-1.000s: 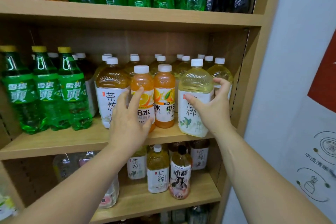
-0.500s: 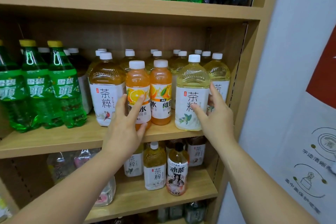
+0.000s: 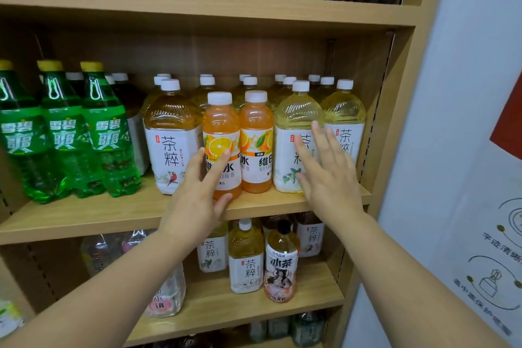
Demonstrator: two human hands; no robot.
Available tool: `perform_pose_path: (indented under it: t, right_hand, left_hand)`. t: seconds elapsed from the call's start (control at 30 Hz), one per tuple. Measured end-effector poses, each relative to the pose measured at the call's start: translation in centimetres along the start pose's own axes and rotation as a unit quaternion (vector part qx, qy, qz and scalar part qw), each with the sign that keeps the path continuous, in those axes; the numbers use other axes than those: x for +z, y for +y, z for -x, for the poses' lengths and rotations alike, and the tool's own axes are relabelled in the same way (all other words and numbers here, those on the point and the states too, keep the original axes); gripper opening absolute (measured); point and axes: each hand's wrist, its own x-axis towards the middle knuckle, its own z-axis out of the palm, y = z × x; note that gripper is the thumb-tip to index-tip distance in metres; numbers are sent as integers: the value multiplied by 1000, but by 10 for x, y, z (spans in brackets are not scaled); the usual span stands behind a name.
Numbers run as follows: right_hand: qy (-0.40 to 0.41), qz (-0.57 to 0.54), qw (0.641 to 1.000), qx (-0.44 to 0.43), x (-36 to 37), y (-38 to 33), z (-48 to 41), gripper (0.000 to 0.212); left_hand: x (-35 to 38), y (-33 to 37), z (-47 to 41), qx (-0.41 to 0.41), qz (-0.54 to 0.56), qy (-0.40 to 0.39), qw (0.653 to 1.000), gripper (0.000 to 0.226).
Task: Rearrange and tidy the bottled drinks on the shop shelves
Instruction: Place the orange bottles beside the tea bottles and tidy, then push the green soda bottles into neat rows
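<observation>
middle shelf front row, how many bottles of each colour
green sprite bottles: 3
amber tea bottle: 1
orange vitamin drink bottles: 2
pale yellow tea bottles: 2
total: 8

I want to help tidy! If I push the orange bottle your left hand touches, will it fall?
Probably not easily: the orange bottle looks full, so likely heavy and steady. It is tall and narrow, so a high push might tip it. Its smooth plastic may slide.

Orange drink bottles (image 3: 255,121) upright, between tea bottles (image 3: 172,121), middle shelf (image 3: 84,215) front
</observation>
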Motion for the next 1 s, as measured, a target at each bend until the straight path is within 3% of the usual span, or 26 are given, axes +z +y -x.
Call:
perform_pose_path:
  t: [0.1, 0.27, 0.43, 0.57, 0.63, 0.73, 0.83, 0.9, 1.0]
  right_hand:
    - [-50, -1, 999, -15, -3, 6, -7, 80]
    - [-103, 36, 994, 30, 0, 11, -10, 88]
    - [-112, 8, 992, 65, 1, -5, -14, 91]
    - [-111, -21, 991, 78, -4, -16, -15, 77]
    - [-89, -52, 989, 102, -9, -23, -19, 64]
    - [19, -127, 983, 133, -21, -41, -28, 50]
    - [112, -182, 973, 90, -36, -72, -43, 42]
    - [125, -213, 968, 41, -46, -98, -55, 41]
    - [82, -285, 955, -16, -55, -140, -71, 41]
  left_hand:
    - [4, 1, -3, 7, 12, -2, 1000, 88]
    - [5, 6, -7, -16, 10, -14, 1000, 88]
    - [-2, 11, -7, -22, 5, -34, 999, 87]
    - [-21, 6, 2, 10, 48, -28, 998, 80]
    - [-35, -2, 7, 30, 49, 3, 998, 72]
    - [-58, -20, 7, 30, 19, 70, 997, 57]
    - [-84, -42, 2, -9, -26, 110, 994, 58]
    - [-103, -57, -2, -44, -52, 122, 990, 64]
    - [-132, -78, -10, -89, -84, 154, 980, 67]
